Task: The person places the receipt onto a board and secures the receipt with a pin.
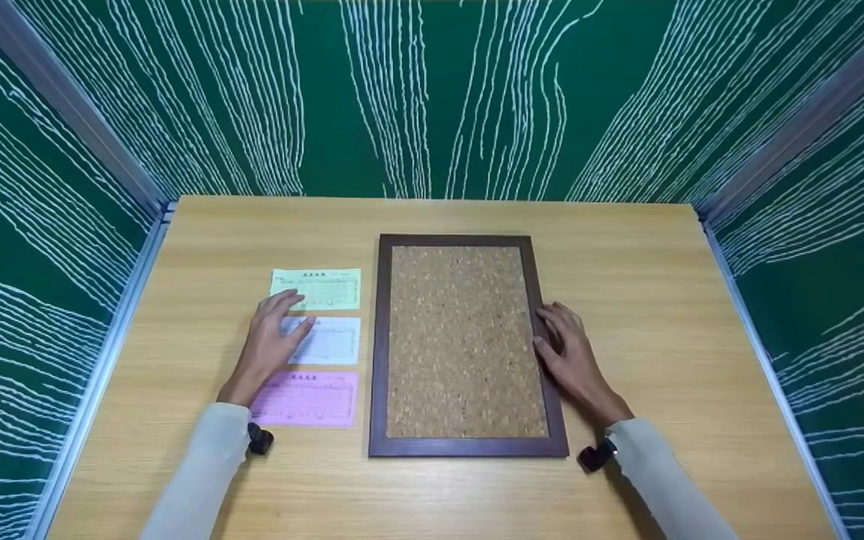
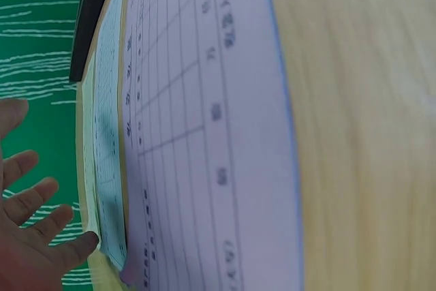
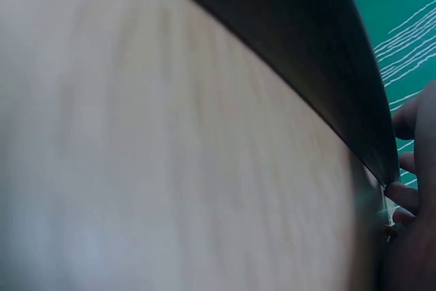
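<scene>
Resting the right hand (image 1: 571,352) against the right side of a cork board (image 1: 466,345), touching its brown frame (image 1: 469,448) with thumb and fingertips along that one edge, with the fingers relaxed rather than clamping. Seeing the cork board lying flat near the middle of a wooden table (image 1: 649,262), pointing one short end toward the far green wall (image 1: 327,150) and the other toward the near side, running its long axis almost straight from near to far. Holding the left hand (image 1: 271,341) well apart from the right, spreading its fingers loosely over the paper slips (image 1: 327,289) and gripping nothing visible; being unable to tell whether touching the paper. Counting three slips, forming a column just beside the frame's left side: a green slip (image 1: 334,296) farthest, a pale blue slip (image 1: 334,341) in the middle and a pink slip (image 1: 312,405) nearest. Turning their long axes left to right, crosswise to the board's own, and showing printed headings (image 1: 304,378) along their far edges. Wearing pale sleeves (image 1: 192,465) and, at each cuff, small black devices (image 1: 259,439).
</scene>
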Demonstrator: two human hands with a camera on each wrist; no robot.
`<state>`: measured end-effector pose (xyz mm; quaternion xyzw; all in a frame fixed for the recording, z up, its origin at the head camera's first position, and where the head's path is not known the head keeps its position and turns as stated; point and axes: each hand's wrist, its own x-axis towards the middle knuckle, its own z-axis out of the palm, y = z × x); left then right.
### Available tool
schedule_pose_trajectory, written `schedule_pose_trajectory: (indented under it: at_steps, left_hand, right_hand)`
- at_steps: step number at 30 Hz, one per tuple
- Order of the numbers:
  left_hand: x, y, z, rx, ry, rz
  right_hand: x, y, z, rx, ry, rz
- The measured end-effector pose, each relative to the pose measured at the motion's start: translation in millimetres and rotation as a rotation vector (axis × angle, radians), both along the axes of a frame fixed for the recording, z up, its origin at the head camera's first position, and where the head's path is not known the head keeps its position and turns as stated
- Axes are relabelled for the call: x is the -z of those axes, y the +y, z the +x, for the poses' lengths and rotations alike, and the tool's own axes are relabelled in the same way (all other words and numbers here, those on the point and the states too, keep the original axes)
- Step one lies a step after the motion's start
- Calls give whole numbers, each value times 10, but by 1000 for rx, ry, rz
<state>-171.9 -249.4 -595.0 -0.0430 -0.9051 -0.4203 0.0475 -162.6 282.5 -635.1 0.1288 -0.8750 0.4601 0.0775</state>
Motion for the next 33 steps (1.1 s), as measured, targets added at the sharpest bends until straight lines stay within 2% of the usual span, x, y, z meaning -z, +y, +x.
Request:
schedule_pose_trajectory:
  at_steps: [14, 28, 33]
  left_hand:
    - [28, -181, 64, -12, 80, 62]
    - [136, -435, 121, -32, 34, 4]
    - [142, -527, 166, -53, -3, 35]
  right_hand:
    - [3, 4, 23, 14, 33, -35]
    - [-15, 6, 17, 28, 13, -32]
    - [-10, -17, 13, 12, 19, -56]
